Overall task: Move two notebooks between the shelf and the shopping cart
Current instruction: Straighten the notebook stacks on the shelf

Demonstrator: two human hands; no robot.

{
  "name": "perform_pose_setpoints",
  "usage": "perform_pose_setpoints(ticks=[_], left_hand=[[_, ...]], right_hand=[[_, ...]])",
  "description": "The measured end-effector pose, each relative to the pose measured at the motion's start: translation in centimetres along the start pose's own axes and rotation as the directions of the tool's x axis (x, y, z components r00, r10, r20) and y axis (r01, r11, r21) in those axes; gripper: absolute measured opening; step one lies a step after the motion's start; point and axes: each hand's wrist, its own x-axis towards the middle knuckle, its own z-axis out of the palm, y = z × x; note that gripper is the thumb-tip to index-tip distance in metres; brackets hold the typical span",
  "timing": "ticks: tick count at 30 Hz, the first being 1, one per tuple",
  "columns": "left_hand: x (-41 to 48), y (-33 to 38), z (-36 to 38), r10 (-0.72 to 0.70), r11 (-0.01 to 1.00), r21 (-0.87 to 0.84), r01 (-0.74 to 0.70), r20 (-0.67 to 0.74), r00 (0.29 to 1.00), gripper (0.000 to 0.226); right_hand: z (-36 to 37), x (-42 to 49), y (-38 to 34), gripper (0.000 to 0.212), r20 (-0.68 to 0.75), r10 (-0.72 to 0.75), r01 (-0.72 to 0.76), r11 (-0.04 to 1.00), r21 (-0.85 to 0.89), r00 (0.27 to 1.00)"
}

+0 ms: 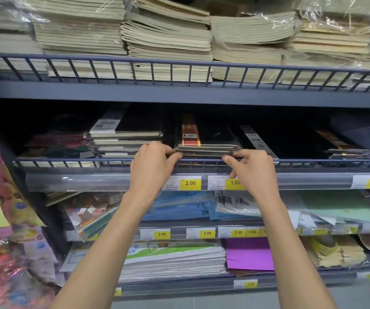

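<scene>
A thin stack of black notebooks (207, 148) in clear wrap lies flat on the middle shelf (90, 182), its front edge just behind the wire rail (313, 161). The stack is held at both front corners. The left hand (150, 166) is curled at the left corner, with the thumb tip at the lower edge and the fingers bent over the top. The right hand (253, 170) is curled in the same way at the right corner. A pinch on each side is judged sensible, since the wrap looks slick and a one-sided hold could let the stack fan apart. The front corners are likely chosen because the rail blocks a straight pull, so the stack would probably have to be lifted over it. How many notebooks are caught in the pinch cannot be told. The cart is not in view, so it cannot be settled whether the notebooks are being taken or set down.
</scene>
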Motion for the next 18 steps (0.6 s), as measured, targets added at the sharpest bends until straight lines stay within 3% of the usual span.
perform_pose_setpoints(ticks=[8, 18], left_hand=[[0.33, 0.24, -0.13, -0.080, 0.987, 0.142, 0.070, 0.071, 0.994, 0.051], [0.36, 0.17, -0.77, -0.082, 0.996, 0.059, 0.074, 0.146, 0.986, 0.047]], right_hand=[[-0.15, 0.42, 0.22, 0.036, 0.100, -0.043, 0.053, 0.993, -0.101, 0.994], [-0.15, 0.13, 0.87, 0.039, 0.080, -0.153, 0.160, 0.982, -0.100, 0.985]])
